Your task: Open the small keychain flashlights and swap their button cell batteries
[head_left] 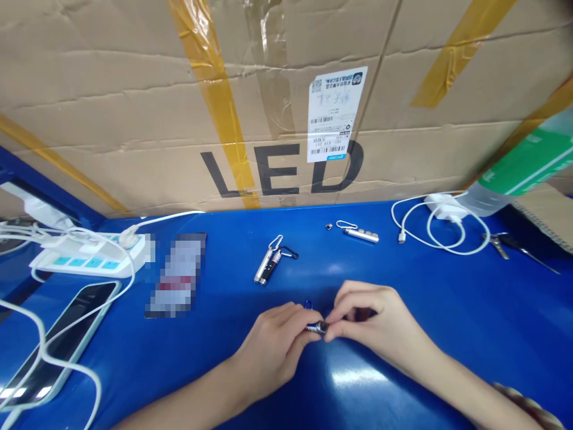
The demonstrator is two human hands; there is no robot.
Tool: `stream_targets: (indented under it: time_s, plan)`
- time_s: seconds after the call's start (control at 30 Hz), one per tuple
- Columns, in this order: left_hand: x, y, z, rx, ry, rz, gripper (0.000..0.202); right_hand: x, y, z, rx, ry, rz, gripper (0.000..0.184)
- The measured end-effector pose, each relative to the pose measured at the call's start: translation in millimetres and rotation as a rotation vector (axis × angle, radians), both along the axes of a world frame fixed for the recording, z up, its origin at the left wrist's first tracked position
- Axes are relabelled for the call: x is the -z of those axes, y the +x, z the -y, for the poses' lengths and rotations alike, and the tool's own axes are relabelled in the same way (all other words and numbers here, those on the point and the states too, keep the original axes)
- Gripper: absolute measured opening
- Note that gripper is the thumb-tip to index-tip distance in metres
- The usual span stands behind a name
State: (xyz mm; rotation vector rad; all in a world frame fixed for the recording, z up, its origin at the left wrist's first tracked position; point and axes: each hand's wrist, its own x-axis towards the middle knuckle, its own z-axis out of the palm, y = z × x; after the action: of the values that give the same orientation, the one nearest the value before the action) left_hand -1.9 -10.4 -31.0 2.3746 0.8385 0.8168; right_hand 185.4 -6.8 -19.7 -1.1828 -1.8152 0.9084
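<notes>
Near the front middle of the blue table, my left hand (pixel 282 343) is closed around a small blue keychain flashlight (pixel 317 327) with a blue carabiner clip (pixel 308 304) sticking up behind the fingers. The flashlight's metal end points right, toward my right hand (pixel 364 310). Thumb and index finger of that hand are pinched together right at this end; whatever lies between them is hidden or too small to name. Beyond my hands lie a silver keychain flashlight (pixel 264 266) and a black one (pixel 271 269), side by side with clips.
Another silver flashlight (pixel 362 234) lies farther back beside a tiny metal piece (pixel 329 226). A white cable with charger (pixel 447 209), keys (pixel 499 245) and a bottle (pixel 523 161) are right. A power strip (pixel 94 257) and phone (pixel 67 334) are left. A cardboard box (pixel 156 119) stands behind.
</notes>
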Motion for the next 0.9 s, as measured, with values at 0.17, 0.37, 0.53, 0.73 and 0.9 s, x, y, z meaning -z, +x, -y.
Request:
stream_targets:
  time_s: [0.17,0.37,0.53,0.73,0.9]
  plan:
    - [1.5,0,1,0.012,-0.05,-0.022,0.013,-1.0,1,-4,-0.028,-0.229,-0.05,0.024]
    - [3.8,-1,3,-0.044,-0.061,-0.018,0.011,-1.2,-1,-1,0.001,-0.321,-0.02,0.022]
    - [5.1,0,3,-0.036,0.006,-0.034,0.015,-4.6,-2,4,-0.058,-0.334,0.003,0.02]
    - [5.5,3,1,-0.013,0.135,-0.053,0.023,-10.1,-3,6,-0.147,-0.453,-0.099,0.026]
    - [4.9,2,1,-0.015,0.215,-0.011,0.015,-10.5,-3,3,-0.159,-0.691,-0.225,0.032]
